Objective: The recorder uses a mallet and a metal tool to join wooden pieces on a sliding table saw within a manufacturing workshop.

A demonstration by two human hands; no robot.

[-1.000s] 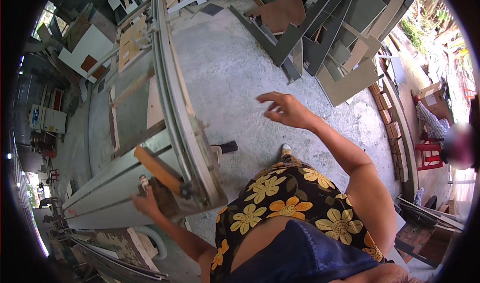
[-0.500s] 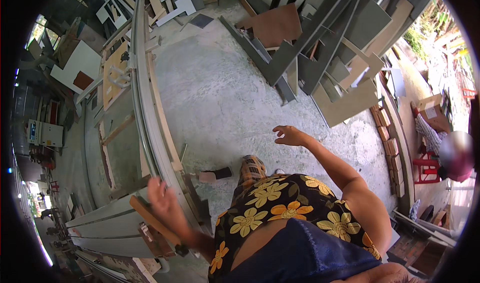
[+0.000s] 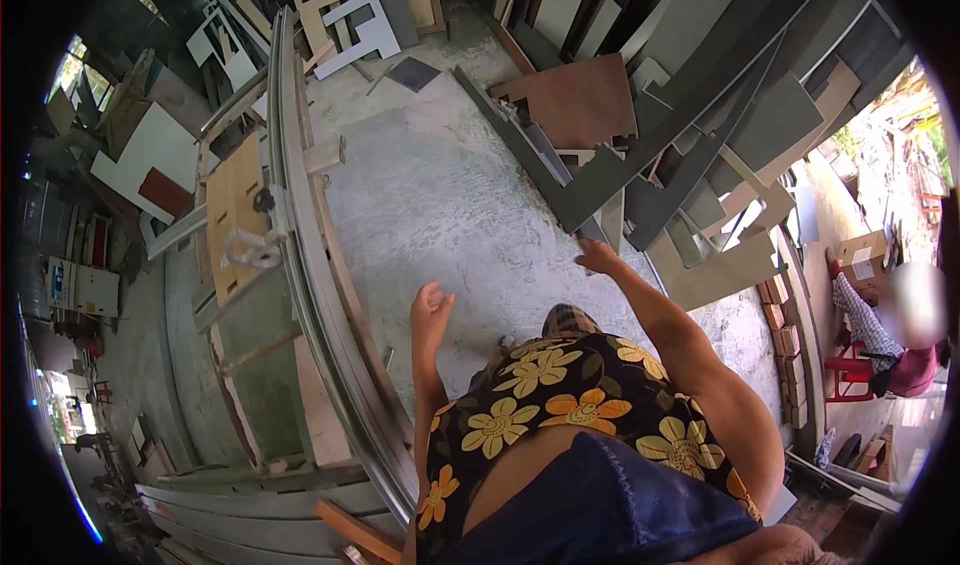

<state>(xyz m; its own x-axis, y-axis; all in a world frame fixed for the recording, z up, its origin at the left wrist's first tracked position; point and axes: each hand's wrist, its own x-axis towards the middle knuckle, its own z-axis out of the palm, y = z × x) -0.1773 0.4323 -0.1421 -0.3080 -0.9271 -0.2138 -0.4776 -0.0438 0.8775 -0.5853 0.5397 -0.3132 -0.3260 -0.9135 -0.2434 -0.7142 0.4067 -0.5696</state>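
Observation:
My left hand hangs over the concrete floor, just right of the long metal rail. Its fingers are loosely curled and apart, with nothing in them. My right hand is stretched forward with the fingers partly extended, and I see nothing held in it. Closest to it is the near end of a dark grey board in the pile of leaning offcuts; whether they touch, I cannot tell. A beige-grey panel lies to the right of that hand.
A brown sheet leans among the offcuts ahead. A small dark square piece lies on the floor. White cut-out frames stand at the far left. Stacked bricks line the right, where a person sits beyond on a red stool.
My left hand has swung from over the rail and orange-brown wood to the floor side. My right hand has moved slightly forward, and the whole view has shifted towards the offcut pile.

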